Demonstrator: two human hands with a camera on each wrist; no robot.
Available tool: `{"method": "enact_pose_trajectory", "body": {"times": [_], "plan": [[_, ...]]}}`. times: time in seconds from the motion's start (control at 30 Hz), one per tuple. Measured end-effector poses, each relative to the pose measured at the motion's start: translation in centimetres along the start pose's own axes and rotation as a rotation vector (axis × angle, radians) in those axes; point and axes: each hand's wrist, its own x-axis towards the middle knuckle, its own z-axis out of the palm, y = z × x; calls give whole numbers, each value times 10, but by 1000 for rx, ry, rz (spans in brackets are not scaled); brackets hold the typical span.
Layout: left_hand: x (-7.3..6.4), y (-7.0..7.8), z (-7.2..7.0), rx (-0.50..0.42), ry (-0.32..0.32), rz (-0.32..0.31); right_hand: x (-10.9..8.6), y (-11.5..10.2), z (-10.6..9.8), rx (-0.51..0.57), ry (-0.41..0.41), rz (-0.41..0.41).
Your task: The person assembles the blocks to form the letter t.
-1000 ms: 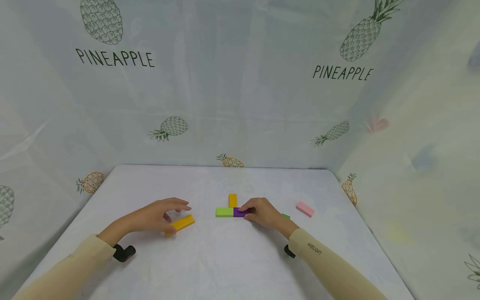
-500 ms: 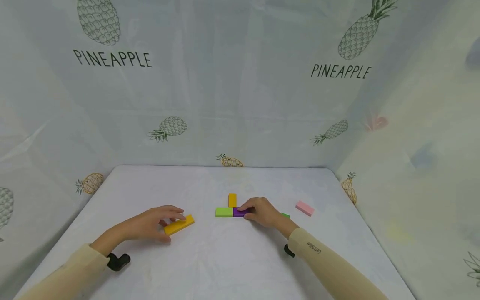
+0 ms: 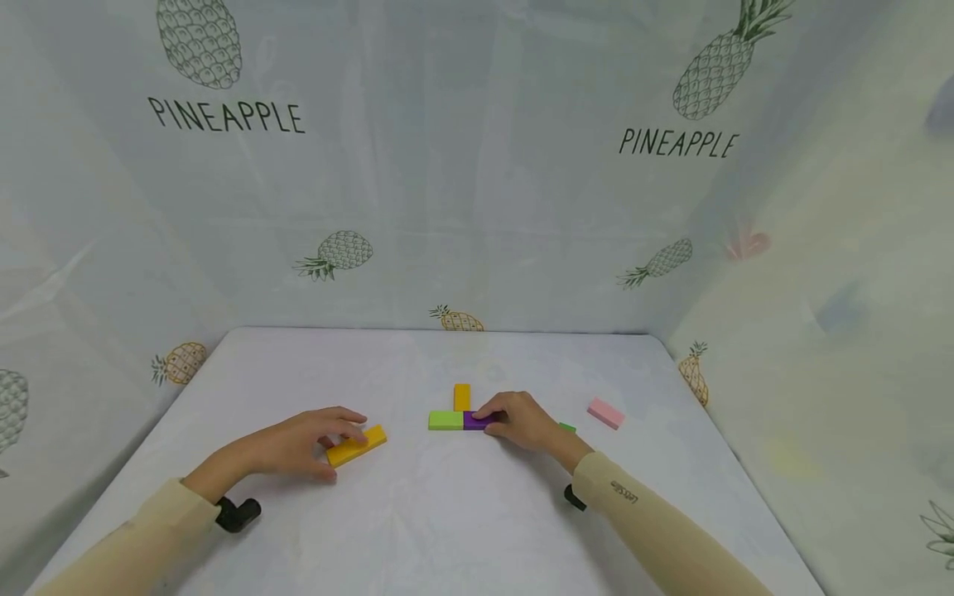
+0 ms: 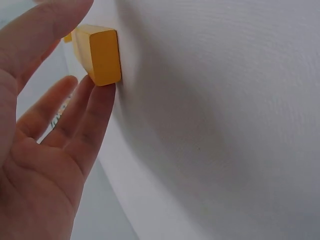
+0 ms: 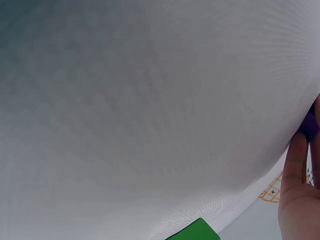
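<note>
L hand (image 3: 304, 444) wide, yellow blk (image 3: 355, 449) btwn digits — R hand (image 3: 522, 420) pinches purple blk (image 3: 472, 422)

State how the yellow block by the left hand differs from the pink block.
The yellow block looks longer, the pink block shorter. The yellow block's far end points right, the pink block's left. The left hand touches the yellow block, not the pink. Both lie on the table.

Mostly Matt, Finely Ribbed in Part

Yellow block (image 4: 106, 57): smooth, matt; wood or plastic unclear. Green block (image 5: 196, 231): smooth, matt. Tablecloth (image 3: 447, 530): white fabric, finely ribbed. Pineapple-print backdrop (image 3: 477, 165): creased sheet, faint sheen. Beige sleeves (image 3: 656, 521): matt cloth.
</note>
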Motion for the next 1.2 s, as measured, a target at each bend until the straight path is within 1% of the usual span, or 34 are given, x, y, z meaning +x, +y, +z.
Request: {"method": "enact_pose_trajectory", "body": {"times": [0.13,0.2,0.23,0.43,0.6,0.77,1.07,1.2], "plan": [[2,6,1,29,-6,-14,0,2,1,-7,0,-6],[2,8,2,45,5,-14,1,3,1,-13,0,-11],[2,8,2,46,14,-3,1,2,1,-15,0,-16],[-2,6,6,30,72,46,2,-1,-1,9,-3,1],[-3,4,10,60,95,47,2,-1,0,11,-7,5],[-4,5,12,99,109,55,1,-1,0,7,-11,23],[-6,9,14,107,132,43,0,-1,0,5,-10,29],[-7,7,16,120,144,54,0,-2,0,0,-4,8]]}}
